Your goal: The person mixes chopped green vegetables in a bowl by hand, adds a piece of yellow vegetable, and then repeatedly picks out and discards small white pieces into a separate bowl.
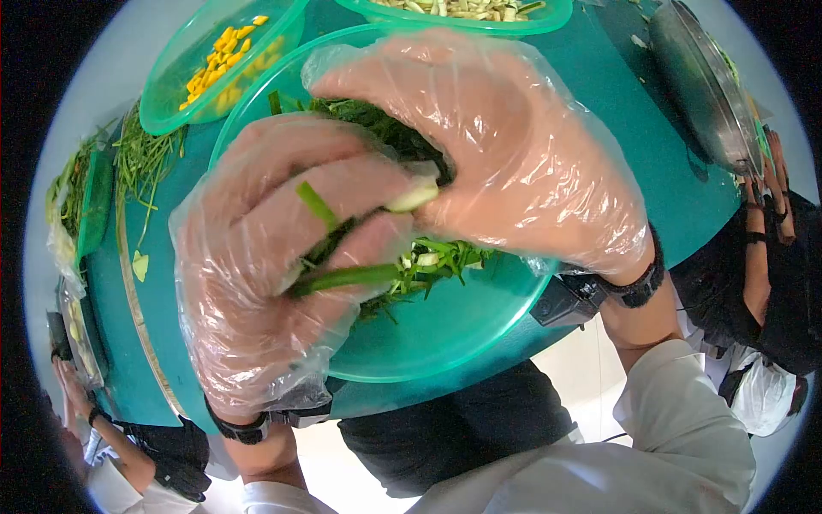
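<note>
Both hands wear clear plastic gloves and meet above a translucent green bowl (pixel 428 347). My left hand (pixel 265 231) is closed round a bunch of leafy greens (pixel 347 278), with green strips poking out between its fingers. Curled over the dark green leaves at the top, my right hand (pixel 514 146) pinches the same bunch. A pale stem piece (pixel 413 199) shows between the two hands' fingertips. Chopped green and white pieces (pixel 437 261) lie in the bowl below. The palms hide most of the bunch.
Beyond the bowl are a green basin of yellow chunks (pixel 224 60) and another of pale chopped pieces (pixel 467 8). Loose green stalks (pixel 141 158) lie at left. A metal pan (pixel 706 86) is at right. Other people's hands (pixel 771 167) show at both sides.
</note>
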Motion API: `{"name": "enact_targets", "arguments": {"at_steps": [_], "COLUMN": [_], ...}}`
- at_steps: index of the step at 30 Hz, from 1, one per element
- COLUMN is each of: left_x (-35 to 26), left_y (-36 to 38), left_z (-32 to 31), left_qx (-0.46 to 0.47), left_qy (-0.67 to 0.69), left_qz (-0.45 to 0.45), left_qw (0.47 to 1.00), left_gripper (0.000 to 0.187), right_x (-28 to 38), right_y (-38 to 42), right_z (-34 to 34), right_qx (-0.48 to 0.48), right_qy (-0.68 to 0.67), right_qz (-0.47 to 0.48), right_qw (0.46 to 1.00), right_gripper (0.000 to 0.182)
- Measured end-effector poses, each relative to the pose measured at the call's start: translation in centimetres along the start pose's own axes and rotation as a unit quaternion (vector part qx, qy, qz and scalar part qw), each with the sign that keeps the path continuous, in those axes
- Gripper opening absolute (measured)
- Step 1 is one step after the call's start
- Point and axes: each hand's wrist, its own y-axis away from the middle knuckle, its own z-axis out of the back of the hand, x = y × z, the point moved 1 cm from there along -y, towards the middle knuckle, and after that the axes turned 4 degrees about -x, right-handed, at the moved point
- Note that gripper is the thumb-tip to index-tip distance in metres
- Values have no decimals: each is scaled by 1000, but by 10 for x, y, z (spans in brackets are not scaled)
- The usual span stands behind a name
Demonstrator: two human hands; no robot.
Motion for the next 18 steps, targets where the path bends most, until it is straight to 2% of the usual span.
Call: {"name": "enact_targets", "arguments": {"at_steps": [5,8,12,15,18], "left_x": [-11,-9,-6,-3,-7], "left_y": [2,6,7,9,7], "left_z": [2,5,9,8,9], "left_qx": [-65,-81,-62,-64,-55], "left_qy": [-2,23,15,45,82], "left_qz": [156,199,167,182,248], "left_qw": [986,976,984,980,964], "left_gripper": [17,15,16,15,17], "right_x": [-2,4,4,7,8], "right_y": [-2,-11,-16,-15,-13], "right_z": [7,13,19,18,21], "right_qx": [7,21,39,62,53], "right_qy": [8,-56,-73,-114,-177], "right_qz": [10,-25,20,-43,-99], "right_qw": [1000,998,996,991,978], "right_gripper": [52,44,30,21,19]}}
